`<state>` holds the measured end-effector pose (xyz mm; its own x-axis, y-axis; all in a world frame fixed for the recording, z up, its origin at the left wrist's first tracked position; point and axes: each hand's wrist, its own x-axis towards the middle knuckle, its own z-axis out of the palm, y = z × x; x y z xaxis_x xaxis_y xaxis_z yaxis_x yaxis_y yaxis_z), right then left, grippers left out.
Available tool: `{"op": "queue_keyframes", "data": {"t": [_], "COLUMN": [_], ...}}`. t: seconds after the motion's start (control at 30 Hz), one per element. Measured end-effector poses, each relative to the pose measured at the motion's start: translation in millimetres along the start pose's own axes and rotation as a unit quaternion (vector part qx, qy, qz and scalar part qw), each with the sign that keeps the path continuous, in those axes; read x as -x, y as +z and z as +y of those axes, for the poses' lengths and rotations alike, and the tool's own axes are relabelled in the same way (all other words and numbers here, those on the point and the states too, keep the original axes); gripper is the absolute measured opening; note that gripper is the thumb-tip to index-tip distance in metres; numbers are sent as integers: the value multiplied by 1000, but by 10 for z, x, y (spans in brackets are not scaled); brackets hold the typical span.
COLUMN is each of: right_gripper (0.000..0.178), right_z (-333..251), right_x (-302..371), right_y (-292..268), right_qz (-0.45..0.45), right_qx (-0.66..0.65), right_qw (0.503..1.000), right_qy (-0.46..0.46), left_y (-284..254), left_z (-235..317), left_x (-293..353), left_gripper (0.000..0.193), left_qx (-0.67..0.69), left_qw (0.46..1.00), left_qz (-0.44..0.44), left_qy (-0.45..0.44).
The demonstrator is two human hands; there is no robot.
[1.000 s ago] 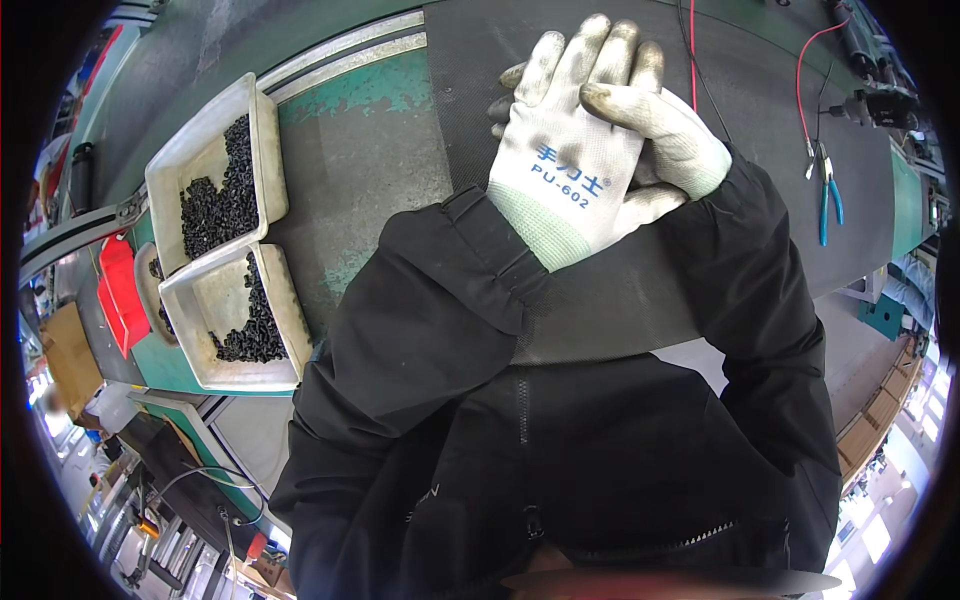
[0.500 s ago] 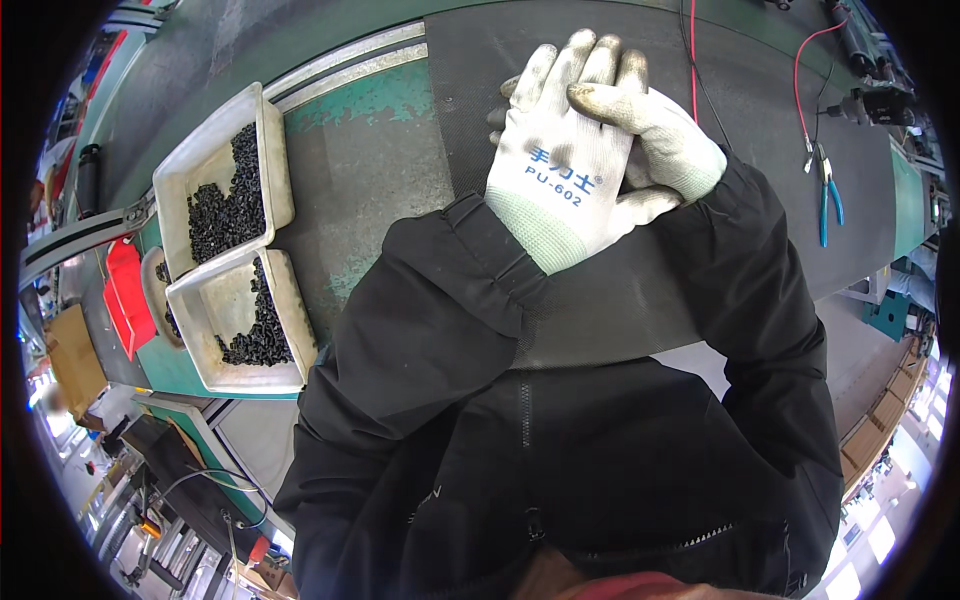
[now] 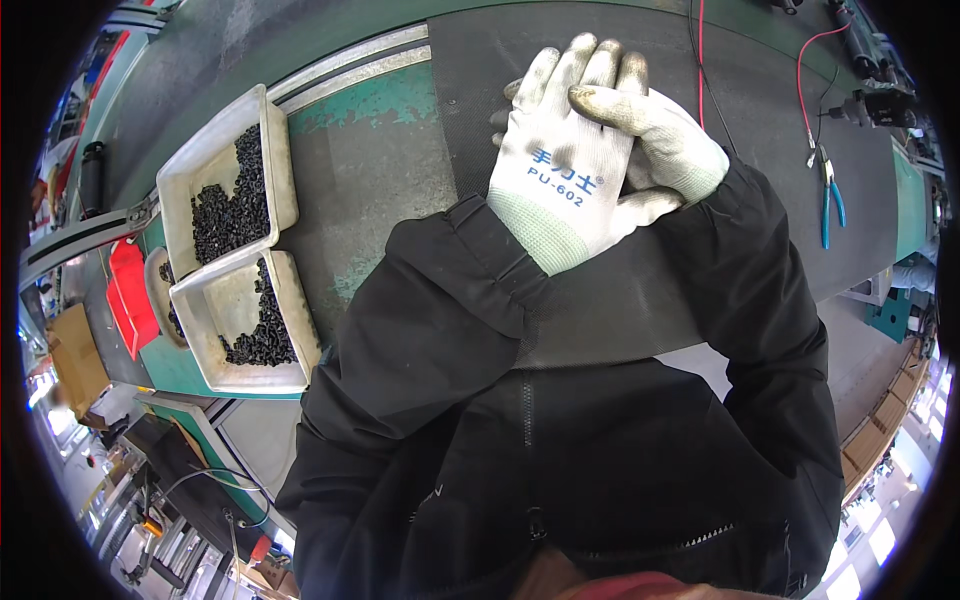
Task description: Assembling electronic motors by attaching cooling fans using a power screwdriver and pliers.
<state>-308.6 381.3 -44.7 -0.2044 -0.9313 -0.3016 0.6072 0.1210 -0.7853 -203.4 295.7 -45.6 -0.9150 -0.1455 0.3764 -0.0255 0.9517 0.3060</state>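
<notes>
My left hand (image 3: 562,150), in a white knit glove with dark-stained fingertips, lies on top with its back up and its fingers stretched out. Beneath it, crosswise, is my right hand (image 3: 672,140) in a matching glove. The right thumb rests over the back of my left hand, and the right fingertips stick out past its far side. Most of the right palm and fingers is hidden. No tool or part shows in either hand. Both hands are over the dark mat (image 3: 800,215) on the bench.
Two whitish bins (image 3: 282,190) (image 3: 292,290) of small black parts stand at the left, beside a red bin (image 3: 130,298). At the right lie blue-handled pliers (image 3: 832,200). Near them is a black power tool (image 3: 880,107). A red cable (image 3: 701,60) crosses the mat's far part.
</notes>
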Motion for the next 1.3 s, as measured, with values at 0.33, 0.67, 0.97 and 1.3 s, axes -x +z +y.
{"op": "queue_keyframes", "data": {"t": [0.33, 0.67, 0.97, 1.3], "right_gripper": [52, 51, 51, 51], "right_z": [-45, -9, -53, -28], "right_x": [35, 14, 39, 21], "right_y": [48, 43, 73, 19], "right_qz": [-13, 7, -16, -15], "right_qx": [-9, -6, -9, -13], "right_qw": [1000, 1000, 1000, 1000], "right_qy": [12, 0, 8, -1], "left_y": [-35, -67, -35, -42], "left_z": [15, -3, -4, 5], "left_x": [15, 14, 5, -8], "left_gripper": [100, 95, 97, 93], "left_qx": [13, 38, 30, 73], "left_qw": [1000, 999, 999, 996], "left_qz": [13, 37, 32, 56], "left_qy": [-8, 15, 6, 5]}}
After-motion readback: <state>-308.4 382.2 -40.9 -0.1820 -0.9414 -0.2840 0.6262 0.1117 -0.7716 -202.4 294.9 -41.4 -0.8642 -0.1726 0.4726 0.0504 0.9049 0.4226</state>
